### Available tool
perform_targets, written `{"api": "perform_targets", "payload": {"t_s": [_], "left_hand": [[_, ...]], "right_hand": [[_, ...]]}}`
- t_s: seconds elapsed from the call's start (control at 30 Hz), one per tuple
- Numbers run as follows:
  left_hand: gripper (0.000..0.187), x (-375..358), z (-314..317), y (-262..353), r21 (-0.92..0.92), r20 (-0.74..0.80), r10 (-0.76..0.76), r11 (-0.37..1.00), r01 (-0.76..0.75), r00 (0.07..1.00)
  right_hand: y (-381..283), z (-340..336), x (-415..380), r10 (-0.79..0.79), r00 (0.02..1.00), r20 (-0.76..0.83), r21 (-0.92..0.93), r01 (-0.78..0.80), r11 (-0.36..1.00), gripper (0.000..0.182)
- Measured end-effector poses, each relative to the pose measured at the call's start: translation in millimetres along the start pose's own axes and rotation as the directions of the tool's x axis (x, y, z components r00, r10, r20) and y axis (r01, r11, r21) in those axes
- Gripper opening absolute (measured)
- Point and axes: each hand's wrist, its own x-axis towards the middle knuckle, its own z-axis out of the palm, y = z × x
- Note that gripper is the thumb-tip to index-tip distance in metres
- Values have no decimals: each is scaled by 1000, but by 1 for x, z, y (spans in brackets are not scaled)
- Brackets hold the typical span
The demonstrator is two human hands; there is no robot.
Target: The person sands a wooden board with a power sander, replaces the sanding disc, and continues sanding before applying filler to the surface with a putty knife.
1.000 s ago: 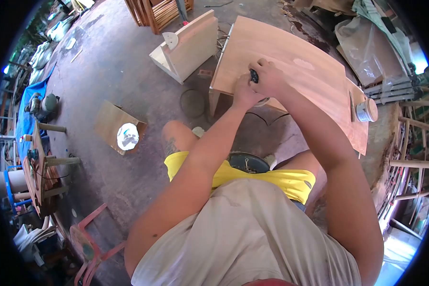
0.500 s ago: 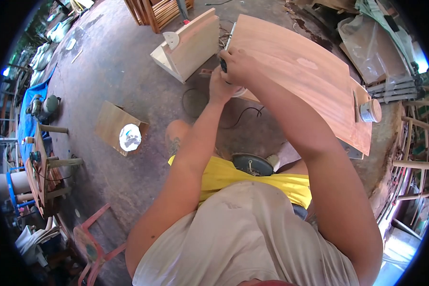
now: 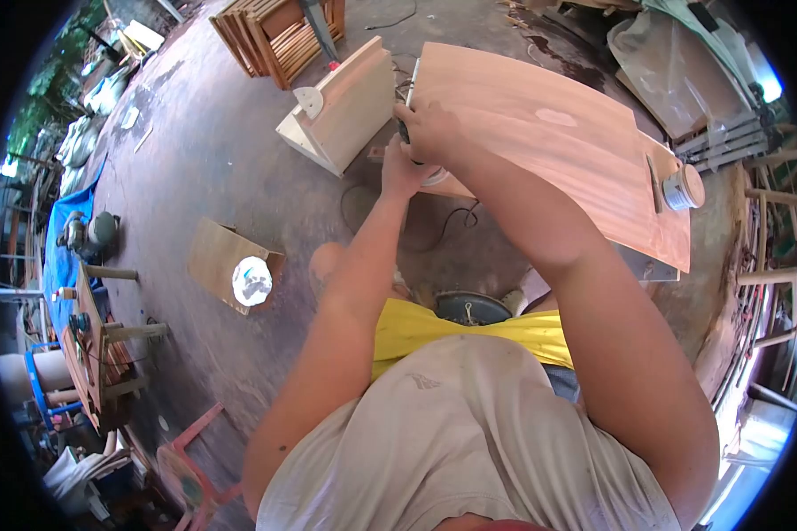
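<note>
A large reddish wooden panel [image 3: 522,97] lies raised off the floor in front of me. At its left edge my right hand [image 3: 434,133] is closed round a dark-handled tool [image 3: 404,130]; a thin pale metallic strip [image 3: 413,75] runs up the edge beyond it. Just below, my left hand [image 3: 403,173] is closed close against the right hand, and what its fingers hold is hidden. Part of a round white object [image 3: 435,176] shows beside the left hand, under the panel's edge.
A pale wooden box-like piece [image 3: 350,119] stands left of the panel. A lidded tub [image 3: 684,188] and a flat stick [image 3: 653,183] rest at its right end. A bent board [image 3: 217,257] with a white disc [image 3: 251,281] sits on the floor. A pink chair [image 3: 190,465] stands lower left.
The whole view has shifted slightly, with the panel and floor objects sitting a little differently. Both hands stay at the panel's left edge, in nearly the same grip.
</note>
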Motion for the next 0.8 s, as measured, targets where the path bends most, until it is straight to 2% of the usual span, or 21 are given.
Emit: {"api": "perform_targets", "payload": {"t_s": [0.03, 0.1, 0.17, 0.2, 0.23, 0.27, 0.3, 0.37, 0.4, 0.47, 0.5, 0.57, 0.63, 0.7, 0.77, 0.8], "left_hand": [[75, -1, -1, 4, -3, 10, 14, 1000, -14, 1000], [69, 3, -1, 14, 136, 222, 85, 984, -117, 971], [76, 0, 0, 28, 28, 311, 10, 999, -19, 950], [80, -1, 15, 19, 292, 220, 297, 889, -353, 929], [83, -4, 35, 5, 539, 175, 580, 619, -570, 796], [86, -11, 42, 2, 282, 167, 342, 882, -377, 925], [89, -18, 45, 2, 29, 259, 75, 996, -85, 963], [91, -18, 43, 21, -200, 394, 11, 977, 74, 919], [91, -18, 44, 22, -214, 410, 46, 976, 48, 911], [91, -22, 50, 14, 36, 510, 73, 994, -106, 857], [91, -26, 52, 10, 36, 515, 83, 992, -118, 853], [91, -39, 50, 3, 352, 476, 131, 878, -325, 870], [90, -48, 33, 13, 410, 454, 93, 861, -300, 886], [89, -58, 24, 19, 475, 417, 41, 842, -256, 908], [93, -66, 21, 20, 538, 397, 15, 806, -246, 918], [96, -68, 19, 25, 550, 415, -30, 805, -224, 909]], "right_hand": [[3, 1, -2, 15, 1000, -9, 2, -15, 1000, 62], [14, 8, -6, 46, 996, 79, 59, -51, 997, 69], [25, 14, -15, 25, 999, 44, 95, -29, 995, 78], [25, 18, -17, 81, 992, 99, 71, -88, 994, 83], [26, 13, -27, 126, 990, 62, 83, -131, 988, 80], [30, 14, -32, 146, 988, 40, 104, -150, 983, 78], [36, 16, -38, 155, 988, 15, 126, -156, 980, 76], [43, -8, -62, 205, 978, 27, 96, -206, 974, 71], [55, -11, -71, 239, 971, 9, 94, -239, 966, 71], [74, -9, -84, 268, 963, 19, 149, -268, 952, 65], [83, -13, -89, 277, 961, 11, 153, -275, 949, 65], [106, -21, -101, 304, 938, 166, -5, -308, 951, 61], [125, -20, -123, 396, 918, 34, 54, -398, 916, 55], [146, -21, -139, 446, 895, -20, 61, -444, 894, 55], [166, -25, -147, 507, 860, 66, -3, -507, 862, 65], [177, -25, -153, 523, 849, 73, 68, -527, 847, 71]]}}
